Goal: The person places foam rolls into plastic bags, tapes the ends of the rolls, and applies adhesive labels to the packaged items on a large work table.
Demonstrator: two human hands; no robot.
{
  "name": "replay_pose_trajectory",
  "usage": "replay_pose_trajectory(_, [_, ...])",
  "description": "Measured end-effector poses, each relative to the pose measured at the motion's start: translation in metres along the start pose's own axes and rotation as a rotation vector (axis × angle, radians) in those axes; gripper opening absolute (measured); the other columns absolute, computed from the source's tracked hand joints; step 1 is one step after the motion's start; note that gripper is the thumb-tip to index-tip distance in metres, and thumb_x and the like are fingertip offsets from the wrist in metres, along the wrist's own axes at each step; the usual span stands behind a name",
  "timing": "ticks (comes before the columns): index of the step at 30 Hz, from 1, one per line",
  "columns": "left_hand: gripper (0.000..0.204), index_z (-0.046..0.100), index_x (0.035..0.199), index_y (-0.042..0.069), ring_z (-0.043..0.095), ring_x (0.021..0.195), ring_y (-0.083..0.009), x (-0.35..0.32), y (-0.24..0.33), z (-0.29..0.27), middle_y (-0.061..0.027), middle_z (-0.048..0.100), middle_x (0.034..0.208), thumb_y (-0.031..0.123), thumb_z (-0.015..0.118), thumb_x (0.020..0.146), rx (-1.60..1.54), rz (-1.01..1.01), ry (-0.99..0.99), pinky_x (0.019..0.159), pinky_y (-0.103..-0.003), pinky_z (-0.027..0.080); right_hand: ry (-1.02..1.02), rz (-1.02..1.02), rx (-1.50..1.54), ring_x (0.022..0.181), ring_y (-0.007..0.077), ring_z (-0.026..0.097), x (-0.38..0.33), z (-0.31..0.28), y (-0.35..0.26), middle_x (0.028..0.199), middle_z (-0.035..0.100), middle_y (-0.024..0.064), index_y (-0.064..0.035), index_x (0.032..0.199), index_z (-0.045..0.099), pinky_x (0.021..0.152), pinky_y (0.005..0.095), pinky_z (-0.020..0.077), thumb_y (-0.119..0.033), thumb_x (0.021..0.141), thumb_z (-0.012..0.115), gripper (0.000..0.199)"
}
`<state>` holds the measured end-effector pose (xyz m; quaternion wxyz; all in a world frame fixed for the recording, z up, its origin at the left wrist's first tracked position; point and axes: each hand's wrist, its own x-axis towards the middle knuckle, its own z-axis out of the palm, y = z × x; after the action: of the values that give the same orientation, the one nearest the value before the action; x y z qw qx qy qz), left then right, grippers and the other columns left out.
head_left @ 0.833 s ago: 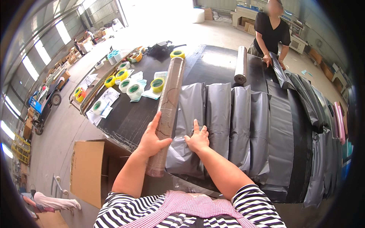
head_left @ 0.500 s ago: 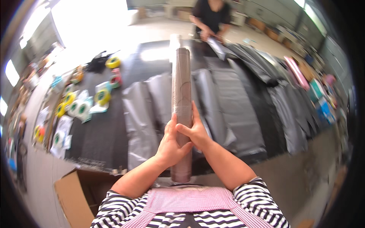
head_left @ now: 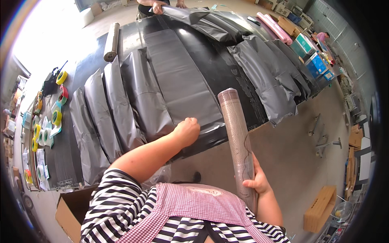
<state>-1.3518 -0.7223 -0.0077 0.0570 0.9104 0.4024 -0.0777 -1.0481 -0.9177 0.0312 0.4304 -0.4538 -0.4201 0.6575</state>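
A long brownish roll [head_left: 237, 137] in clear plastic wrap stands tilted at my right, its top leaning slightly left. Low on it, my right hand [head_left: 259, 182] is wrapped round it with the thumb across the front. My left hand [head_left: 187, 131] is closed at the near end of a flat grey plastic bag [head_left: 178, 77], whose front edge is a little raised; the fingertips are partly hidden. Left of this bag, several bulging grey bags [head_left: 139, 93] lie side by side on the black table [head_left: 227, 77].
Another roll [head_left: 112, 42] lies at the far left of the table. Tape rolls [head_left: 56, 117] line the left side. More grey bags [head_left: 267, 81] hang over the right edge. Across the table, a person's hands [head_left: 158, 7] hold grey film. Cardboard boxes [head_left: 320, 208] stand on the floor.
Both hands were on the upright roll in front of me. My left hand has let go and moved to the flat bag; my right hand has carried the roll right. My view has turned right.
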Motion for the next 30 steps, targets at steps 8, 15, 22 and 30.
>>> replay_pose_trajectory(8, [0.012,0.069,0.092,0.005,0.066,0.082,-0.0243,0.011,-0.027,0.009,-0.0116,0.070,0.093,0.014,0.064,0.086,-0.621,-0.320,0.332,0.071,-0.035,0.052,-0.160,0.033,-0.370,0.139,0.0261,0.043,-0.022,-0.020,0.010,0.152,0.043,0.0134,-0.0166,0.162,0.018,0.115,0.0364,0.0326,-0.010,0.066,0.085,0.117])
replay_pose_trajectory(15, [0.005,0.056,0.088,-0.001,0.059,0.083,-0.0074,0.012,-0.041,-0.005,-0.0108,0.069,0.122,0.003,0.056,0.092,-1.088,-0.204,0.471,0.076,-0.026,0.051,-0.099,0.124,-0.853,0.129,0.0347,0.052,0.015,-0.015,-0.007,0.141,0.049,0.0204,-0.0187,0.161,0.019,0.111,0.0400,0.0394,-0.021,0.067,0.086,0.116])
replay_pose_trajectory(22, [0.010,0.053,0.088,0.000,0.054,0.083,-0.0102,0.083,-0.118,-0.024,-0.0121,0.065,0.132,-0.002,0.048,0.081,-1.133,-0.366,0.641,0.077,-0.022,0.044,-0.022,0.148,-0.830,0.129,0.0409,0.050,0.137,0.050,-0.016,0.136,0.050,0.0268,-0.0166,0.162,0.012,0.110,0.0422,0.0417,-0.033,0.079,0.077,0.106])
replay_pose_trajectory(30, [0.009,0.056,0.089,0.000,0.062,0.105,-0.0200,0.079,-0.122,0.012,-0.0167,0.061,0.136,-0.001,0.052,0.081,-0.982,-0.271,0.856,0.094,-0.030,0.048,0.189,-0.504,-1.070,0.113,0.0403,0.062,0.309,0.023,0.002,0.120,0.065,0.0228,-0.0051,0.144,0.039,0.098,0.0445,0.0498,-0.023,0.079,0.070,0.075])
